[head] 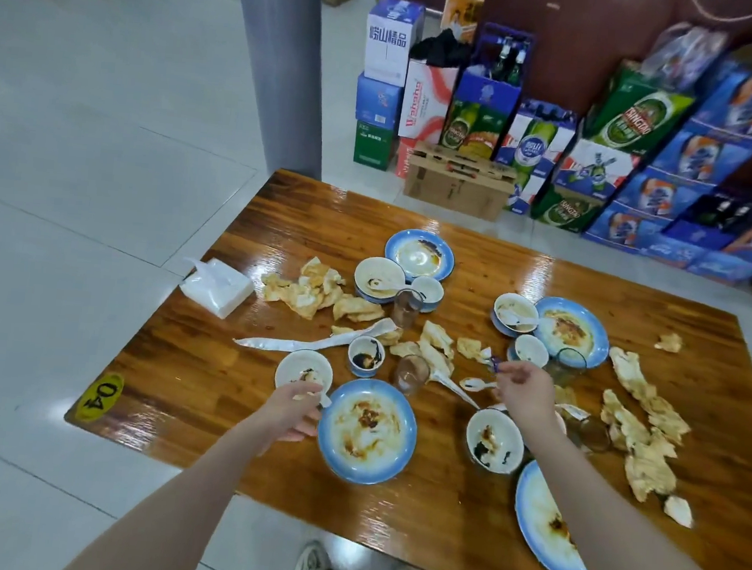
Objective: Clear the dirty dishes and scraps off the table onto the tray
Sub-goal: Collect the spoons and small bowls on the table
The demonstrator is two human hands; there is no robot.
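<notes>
Glossy wooden table [204, 360] is carrying the full load: blue-rimmed plates [420, 257], bowls [304, 369] and fried scraps [643, 426] are lying across it, and no tray is showing in view. Your left hand [293, 409] is curling its fingers round a pale piece [323, 399] at the rim of the near plate [368, 429]; what the piece is, I cannot tell. Your right hand [526, 389] is pinching a small bluish item [494, 363].

Risks, as judged: your right forearm is crossing over the sauce-smeared bowl [494, 440], just beside a glass [593, 433], so a careless withdrawal is threatening to tip either. Sauce is sitting in several dishes, so tilting them in transit is inviting spills.
</notes>
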